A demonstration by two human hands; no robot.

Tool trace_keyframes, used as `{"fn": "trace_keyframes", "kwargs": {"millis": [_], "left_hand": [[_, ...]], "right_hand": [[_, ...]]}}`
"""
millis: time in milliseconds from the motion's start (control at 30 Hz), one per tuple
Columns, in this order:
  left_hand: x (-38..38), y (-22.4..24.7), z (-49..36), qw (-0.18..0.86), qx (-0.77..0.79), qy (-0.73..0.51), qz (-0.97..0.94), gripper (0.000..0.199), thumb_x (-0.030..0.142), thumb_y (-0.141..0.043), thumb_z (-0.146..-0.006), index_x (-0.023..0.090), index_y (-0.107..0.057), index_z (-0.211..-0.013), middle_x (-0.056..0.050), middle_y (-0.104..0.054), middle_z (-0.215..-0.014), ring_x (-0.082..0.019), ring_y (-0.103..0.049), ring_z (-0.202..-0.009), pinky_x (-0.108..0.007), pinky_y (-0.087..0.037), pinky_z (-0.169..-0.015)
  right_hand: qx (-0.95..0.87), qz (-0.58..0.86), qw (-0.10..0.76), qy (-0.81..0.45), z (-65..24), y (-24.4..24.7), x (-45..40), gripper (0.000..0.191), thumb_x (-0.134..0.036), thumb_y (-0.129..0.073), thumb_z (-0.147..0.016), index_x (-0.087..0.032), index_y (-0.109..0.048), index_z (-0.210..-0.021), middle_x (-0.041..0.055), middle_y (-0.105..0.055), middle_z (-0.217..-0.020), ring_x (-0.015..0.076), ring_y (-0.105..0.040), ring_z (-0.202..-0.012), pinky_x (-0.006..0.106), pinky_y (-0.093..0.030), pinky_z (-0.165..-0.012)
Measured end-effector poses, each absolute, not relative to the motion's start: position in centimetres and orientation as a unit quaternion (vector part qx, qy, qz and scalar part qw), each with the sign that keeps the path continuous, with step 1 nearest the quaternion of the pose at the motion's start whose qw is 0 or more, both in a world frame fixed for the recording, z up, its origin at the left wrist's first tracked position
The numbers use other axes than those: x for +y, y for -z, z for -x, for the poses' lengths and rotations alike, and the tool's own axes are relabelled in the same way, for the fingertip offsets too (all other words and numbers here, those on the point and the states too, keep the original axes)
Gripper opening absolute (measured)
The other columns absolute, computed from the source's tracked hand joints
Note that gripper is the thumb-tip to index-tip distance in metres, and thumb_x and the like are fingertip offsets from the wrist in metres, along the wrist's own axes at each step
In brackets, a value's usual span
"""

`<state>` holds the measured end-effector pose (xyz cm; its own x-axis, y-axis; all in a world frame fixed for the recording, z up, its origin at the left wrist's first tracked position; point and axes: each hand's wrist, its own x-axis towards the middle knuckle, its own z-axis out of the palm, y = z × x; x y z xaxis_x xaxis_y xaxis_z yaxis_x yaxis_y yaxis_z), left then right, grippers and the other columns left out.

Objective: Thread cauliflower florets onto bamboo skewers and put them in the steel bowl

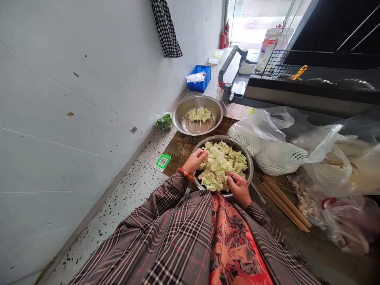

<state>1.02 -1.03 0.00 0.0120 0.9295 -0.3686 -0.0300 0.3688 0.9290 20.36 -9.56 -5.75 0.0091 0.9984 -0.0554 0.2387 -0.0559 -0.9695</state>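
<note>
A steel bowl (250, 162) full of pale green-white cauliflower florets (237, 160) stands right in front of me. My left hand (195, 161), with an orange-brown bangle at the wrist, is closed at the left edge of a larger cauliflower piece (219, 160) over the heap. At the lower right of the heap, my right hand (239, 189) pinches a bit of cauliflower between thumb and fingers. Whether a stick is in either hand cannot be made out. Beyond, a wider steel basin (181, 122) holds several cauliflower florets on skewers (200, 114).
Bamboo skewers (282, 202) lie in a bundle on the dark wooden board, right of the bowl. Plastic bags (273, 138) of food crowd the right side. A green QR card (162, 162), bagged greens (164, 122) and a blue crate (208, 79) line the wall side.
</note>
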Motion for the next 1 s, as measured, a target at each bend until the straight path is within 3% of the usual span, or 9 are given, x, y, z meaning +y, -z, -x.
{"fn": "trace_keyframes", "kwargs": {"millis": [100, 233, 700, 1000], "left_hand": [[-1.0, 0.1, -1.6, 0.59, 0.573, -0.4, -0.406, 0.034, 0.047, -0.068, -0.07, 0.014, -0.068, -0.079, -0.006, -0.067, -0.085, -0.013, -0.056, -0.079, -0.023, -0.04, -0.066], [-1.0, 0.7, -2.6, 0.604, 0.545, -0.402, -0.42, 0.028, 0.04, -0.074, -0.063, 0.014, -0.068, -0.07, -0.001, -0.063, -0.068, -0.011, -0.052, -0.066, -0.023, -0.039, -0.065], [-0.5, 1.2, -2.8, 0.684, 0.516, -0.348, -0.382, 0.031, 0.04, -0.078, -0.059, 0.012, -0.072, -0.072, -0.006, -0.068, -0.073, -0.011, -0.056, -0.064, -0.021, -0.035, -0.055], [-0.3, 1.5, -3.7, 0.66, 0.516, -0.326, -0.437, 0.033, 0.042, -0.079, -0.056, 0.012, -0.069, -0.064, -0.001, -0.059, -0.057, -0.007, -0.044, -0.054, -0.021, -0.033, -0.053]], "right_hand": [[-0.557, 0.565, 0.418, -0.443, -20.3, 5.6, -9.7, 0.032, -0.039, -0.048, -0.085, -0.015, -0.067, -0.078, -0.0007, -0.054, -0.057, 0.0118, -0.047, -0.054, 0.022, -0.038, -0.054], [-0.556, 0.565, 0.419, -0.443, -20.1, 5.4, -9.8, 0.032, -0.039, -0.048, -0.085, -0.015, -0.068, -0.077, -0.0005, -0.054, -0.058, 0.0116, -0.047, -0.055, 0.023, -0.038, -0.054], [-0.513, 0.553, 0.436, -0.491, -20.4, 5.5, -10.1, 0.031, -0.04, -0.05, -0.084, -0.014, -0.066, -0.076, -0.0015, -0.049, -0.054, 0.011, -0.044, -0.053, 0.022, -0.035, -0.051], [-0.522, 0.58, 0.44, -0.443, -20.1, 5.4, -10.5, 0.03, -0.037, -0.047, -0.084, -0.016, -0.063, -0.07, -0.0014, -0.05, -0.054, 0.0114, -0.045, -0.053, 0.023, -0.037, -0.053]]}}
